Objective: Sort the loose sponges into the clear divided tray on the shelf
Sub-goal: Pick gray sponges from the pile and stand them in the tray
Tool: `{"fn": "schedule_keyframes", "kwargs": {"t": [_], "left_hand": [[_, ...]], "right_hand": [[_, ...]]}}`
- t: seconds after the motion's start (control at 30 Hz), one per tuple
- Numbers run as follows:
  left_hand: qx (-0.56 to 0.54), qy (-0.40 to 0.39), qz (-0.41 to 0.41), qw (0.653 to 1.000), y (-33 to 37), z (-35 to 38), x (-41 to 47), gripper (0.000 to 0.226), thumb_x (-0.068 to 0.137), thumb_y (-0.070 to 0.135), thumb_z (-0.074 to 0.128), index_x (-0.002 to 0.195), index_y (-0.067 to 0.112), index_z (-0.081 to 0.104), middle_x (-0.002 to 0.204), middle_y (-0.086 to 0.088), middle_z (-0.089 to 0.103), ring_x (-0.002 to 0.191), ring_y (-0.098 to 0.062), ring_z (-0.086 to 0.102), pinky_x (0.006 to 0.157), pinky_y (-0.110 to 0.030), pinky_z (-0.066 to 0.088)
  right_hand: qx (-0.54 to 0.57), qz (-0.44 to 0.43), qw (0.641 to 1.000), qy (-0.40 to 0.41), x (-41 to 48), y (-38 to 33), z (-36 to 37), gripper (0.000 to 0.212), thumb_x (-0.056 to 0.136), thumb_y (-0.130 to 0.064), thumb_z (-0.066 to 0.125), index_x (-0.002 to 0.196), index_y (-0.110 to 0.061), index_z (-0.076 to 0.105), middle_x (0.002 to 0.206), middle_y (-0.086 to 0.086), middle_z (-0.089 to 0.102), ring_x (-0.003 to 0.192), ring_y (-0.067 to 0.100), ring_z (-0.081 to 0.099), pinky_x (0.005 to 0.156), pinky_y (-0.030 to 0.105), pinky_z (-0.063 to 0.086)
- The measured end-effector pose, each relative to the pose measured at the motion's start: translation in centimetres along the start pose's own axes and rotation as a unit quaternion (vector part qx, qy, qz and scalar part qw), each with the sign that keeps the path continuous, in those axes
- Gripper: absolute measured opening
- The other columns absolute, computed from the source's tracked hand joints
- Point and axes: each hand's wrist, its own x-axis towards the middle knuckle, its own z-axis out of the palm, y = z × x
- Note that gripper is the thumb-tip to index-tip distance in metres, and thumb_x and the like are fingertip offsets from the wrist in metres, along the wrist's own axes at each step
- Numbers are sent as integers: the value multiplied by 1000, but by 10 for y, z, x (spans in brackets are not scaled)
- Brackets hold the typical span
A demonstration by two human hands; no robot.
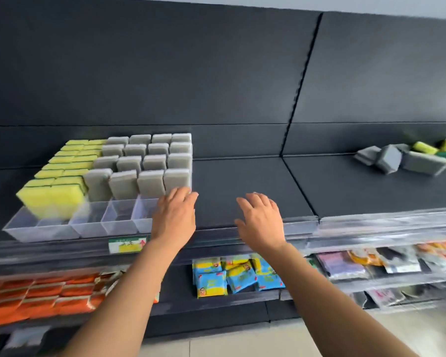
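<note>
Both hands were empty, the left hand (174, 217) with loose fingers by the front right corner of the clear tray (49, 231) and the right hand (262, 220) spread open above the shelf (242, 181), so the next job (I think) was reaching to 2 o'clock for the loose sponges (402, 157), well apart.

left hand (175, 219) flat, empty, at clear tray (88, 224) right end | right hand (262, 222) empty beside it | loose sponges (407, 157) far right of it
</note>
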Motion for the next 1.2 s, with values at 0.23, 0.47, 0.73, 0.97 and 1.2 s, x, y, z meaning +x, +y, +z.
{"fn": "schedule_keyframes", "kwargs": {"t": [0.23, 0.47, 0.73, 0.97, 1.2], "left_hand": [[-33, -34, 67, 997, 109, 31, 15, 38, 61, 4, 80, 98, 8, 69, 96, -7, 67, 88, -29, 64, 71, -38, 54], [-71, -58, 114, 989, 198, 59, 51, 32, 68, 6, 77, 99, 8, 69, 99, -6, 68, 91, -26, 63, 73, -37, 52], [-117, -72, 159, 978, 288, 108, 126, 29, 74, 7, 73, 102, 8, 67, 103, -7, 66, 97, -27, 60, 77, -38, 52], [-130, -83, 169, 973, 349, 151, 201, 37, 89, 17, 59, 125, 13, 55, 127, -2, 54, 119, -20, 47, 93, -33, 42], [-120, -116, 167, 972, 398, 189, 268, 37, 92, 22, 53, 128, 17, 50, 133, 3, 48, 123, -17, 41, 96, -29, 37]], "right_hand": [[-32, 65, 997, -28, -48, 104, -20, 40, 82, -31, 63, 119, -16, 55, 121, 5, 56, 117, 27, 47, 97, 38, 36], [-38, 145, 988, -36, -70, 191, -35, 44, 90, -39, 55, 129, -19, 48, 132, 2, 48, 126, 23, 37, 105, 35, 29], [-60, 205, 976, -33, -53, 296, -42, 46, 87, -37, 58, 129, -21, 48, 130, 3, 49, 127, 24, 37, 104, 35, 30], [-69, 231, 969, -54, -12, 386, -42, 45, 87, -36, 58, 128, -20, 47, 131, 2, 47, 127, 24, 35, 101, 34, 30], [-53, 244, 966, -63, 27, 453, -30, 48, 86, -40, 59, 127, -19, 48, 131, 2, 48, 126, 23, 36, 99, 33, 31]]}}
